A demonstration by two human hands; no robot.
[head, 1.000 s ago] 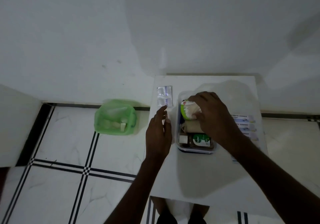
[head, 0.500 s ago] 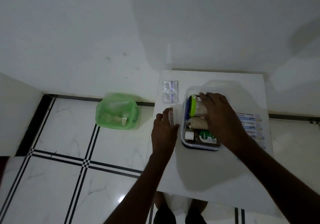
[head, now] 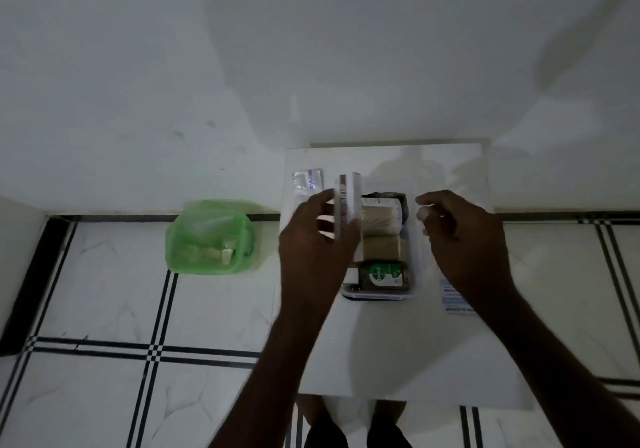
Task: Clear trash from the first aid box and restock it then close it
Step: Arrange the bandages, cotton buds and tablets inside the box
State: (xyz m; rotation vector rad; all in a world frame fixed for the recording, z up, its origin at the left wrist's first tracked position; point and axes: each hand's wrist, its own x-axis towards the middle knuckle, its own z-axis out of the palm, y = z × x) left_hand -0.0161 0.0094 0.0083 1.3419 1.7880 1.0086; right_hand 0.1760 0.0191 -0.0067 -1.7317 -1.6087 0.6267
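The clear first aid box [head: 415, 267] stands open on the small white table [head: 398, 350]. Inside it lie a beige bandage roll [head: 381, 219], a tan pack and a brown bottle with a green label [head: 386, 274]. My left hand [head: 311, 257] holds a small white carton [head: 348, 201] upright over the box's left edge. My right hand [head: 464, 239] hovers over the box's right side, fingers loosely curled with nothing in them.
A blister pack [head: 308, 181] lies at the table's back left corner. Blue-and-white plaster strips [head: 453, 295] lie to the right of the box, partly under my right wrist. A green plastic bin [head: 211, 236] with scraps stands on the tiled floor to the left.
My left hand has lifted the white carton from the table and brought it over the box. My right hand has come out of the box and moved to the right.
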